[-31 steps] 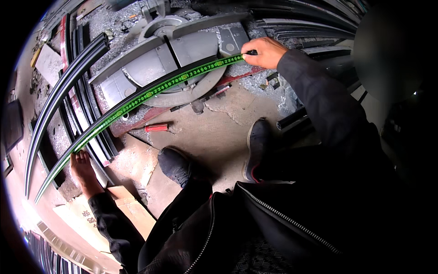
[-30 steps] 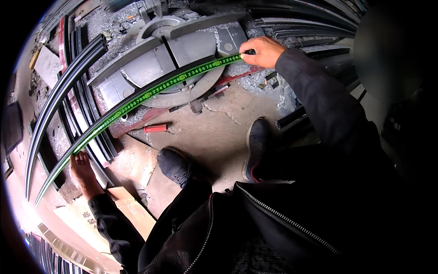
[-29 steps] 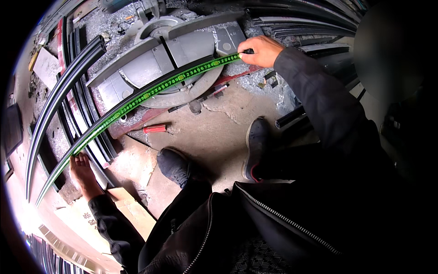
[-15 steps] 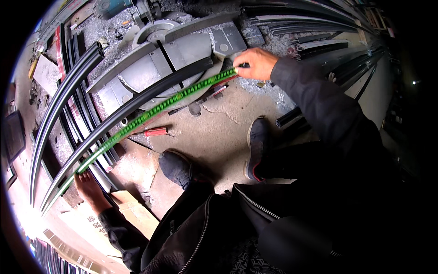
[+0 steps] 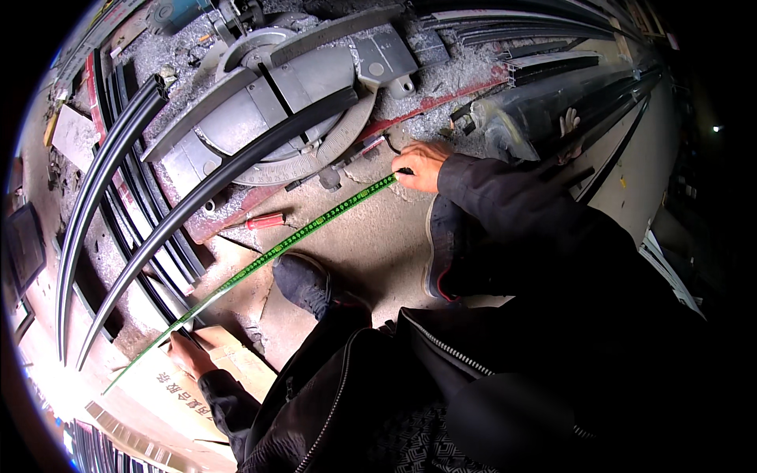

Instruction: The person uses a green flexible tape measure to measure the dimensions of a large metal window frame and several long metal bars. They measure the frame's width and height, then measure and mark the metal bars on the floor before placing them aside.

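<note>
A tape measure's green blade [image 5: 296,238] stretches in a slanting line across the floor in front of me. My right hand [image 5: 424,165] is closed on the blade's right end, and the fingers hide most of what is there. At lower left, my left hand [image 5: 192,359] pinches the blade's edge, and the thin end runs on past it. A long black profile [image 5: 229,177] rests with its upper end on the grey saw base [image 5: 229,118], just beyond the blade and apart from it.
More dark profiles [image 5: 110,173] lie at the left, with further bundles [image 5: 536,27] at the far right. A red-handled screwdriver [image 5: 266,221] lies near my shoe [image 5: 302,285]. Cardboard [image 5: 189,394] is beneath my left hand. Metal shavings [image 5: 185,55] surround the saw.
Both hands have moved nearer to me, bringing the tape blade away from the black profile and saw base. The left hand has also shifted right, over the cardboard.
</note>
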A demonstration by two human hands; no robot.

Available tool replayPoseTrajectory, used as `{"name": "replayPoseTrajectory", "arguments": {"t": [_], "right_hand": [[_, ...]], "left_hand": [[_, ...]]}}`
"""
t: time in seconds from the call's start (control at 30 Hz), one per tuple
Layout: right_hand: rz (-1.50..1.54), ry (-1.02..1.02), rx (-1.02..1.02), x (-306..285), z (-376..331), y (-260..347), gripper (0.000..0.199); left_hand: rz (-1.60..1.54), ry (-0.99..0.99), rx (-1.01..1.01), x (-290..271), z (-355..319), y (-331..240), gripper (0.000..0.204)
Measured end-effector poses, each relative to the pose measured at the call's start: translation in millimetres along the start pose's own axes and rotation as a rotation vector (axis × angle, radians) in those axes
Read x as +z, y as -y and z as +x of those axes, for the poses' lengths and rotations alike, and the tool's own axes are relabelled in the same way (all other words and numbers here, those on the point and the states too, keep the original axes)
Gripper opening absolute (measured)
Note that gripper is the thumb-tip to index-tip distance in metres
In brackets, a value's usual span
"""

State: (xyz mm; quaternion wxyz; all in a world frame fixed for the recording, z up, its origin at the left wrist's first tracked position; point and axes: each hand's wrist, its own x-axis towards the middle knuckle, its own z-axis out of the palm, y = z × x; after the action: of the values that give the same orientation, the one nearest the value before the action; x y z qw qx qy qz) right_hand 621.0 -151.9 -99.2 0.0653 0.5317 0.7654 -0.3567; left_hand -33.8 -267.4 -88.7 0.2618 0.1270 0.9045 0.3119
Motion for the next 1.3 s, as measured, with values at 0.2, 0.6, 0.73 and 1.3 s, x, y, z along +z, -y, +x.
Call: {"name": "replayPoseTrajectory", "arguments": {"t": [0.2, 0.6, 0.73, 1.3], "right_hand": [[-0.051, -0.106, -0.011, 33.4, 3.9, -10.2, 0.021], [-0.042, -0.418, -0.153, 8.1, -14.0, 31.2, 0.028], [0.421, -0.507, -0.040, 1.1, -0.3, 96.1, 0.031], [1.651, -0.955, 0.107, -126.9, -73.8, 172.0, 0.043]], "left_hand": [[0.702, -0.275, 0.992, 48.4, -39.0, -103.9, 0.060], [1.088, 0.174, 1.209, 108.8, 15.0, -166.2, 0.026], [0.959, 0.166, 1.410, 107.5, 13.4, -164.5, 0.020], [0.862, 0.413, 1.515, 58.5, -201.7, -226.2, 0.022]]}}
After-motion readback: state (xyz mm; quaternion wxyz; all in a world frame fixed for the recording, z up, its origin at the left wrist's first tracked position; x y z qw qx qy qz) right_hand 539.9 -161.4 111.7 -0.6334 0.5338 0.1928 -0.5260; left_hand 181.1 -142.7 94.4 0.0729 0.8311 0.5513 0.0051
